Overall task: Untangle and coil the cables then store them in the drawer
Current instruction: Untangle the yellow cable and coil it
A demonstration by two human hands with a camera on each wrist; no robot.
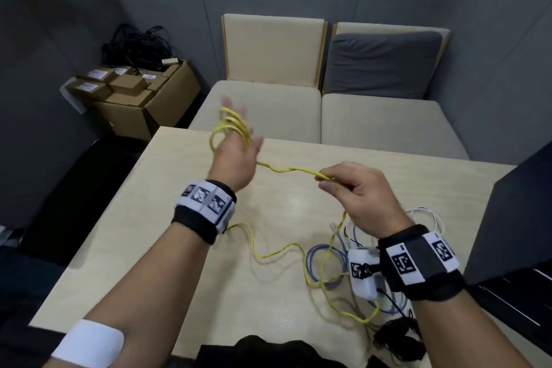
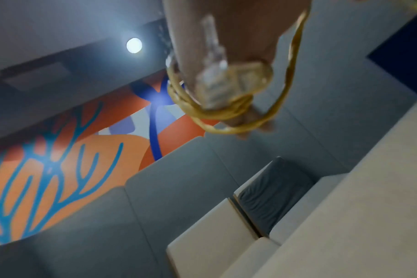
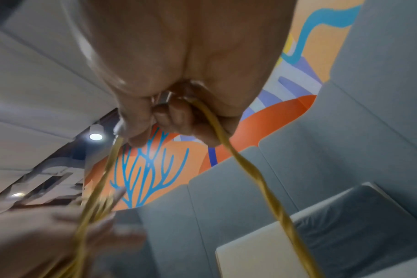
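Note:
Several loops of a yellow cable (image 1: 286,170) are wound round the straight fingers of my raised left hand (image 1: 239,131). Its clear plug (image 2: 212,65) lies along the palm of that left hand (image 2: 238,37), under the loops (image 2: 214,112). My right hand (image 1: 337,185) pinches the same cable a short way to the right, above the table. From there the cable (image 3: 250,169) hangs from the right hand (image 3: 179,56) to the table and runs through a tangle with a pale blue cable (image 1: 313,251), a white cable (image 1: 430,215) and a black cable (image 1: 397,334).
The light wooden table (image 1: 179,218) stands before two beige seats (image 1: 263,104). A dark cabinet (image 1: 513,233) rises at the table's right edge. At the back left, cardboard boxes (image 1: 140,95) carry a heap of black cables (image 1: 137,45).

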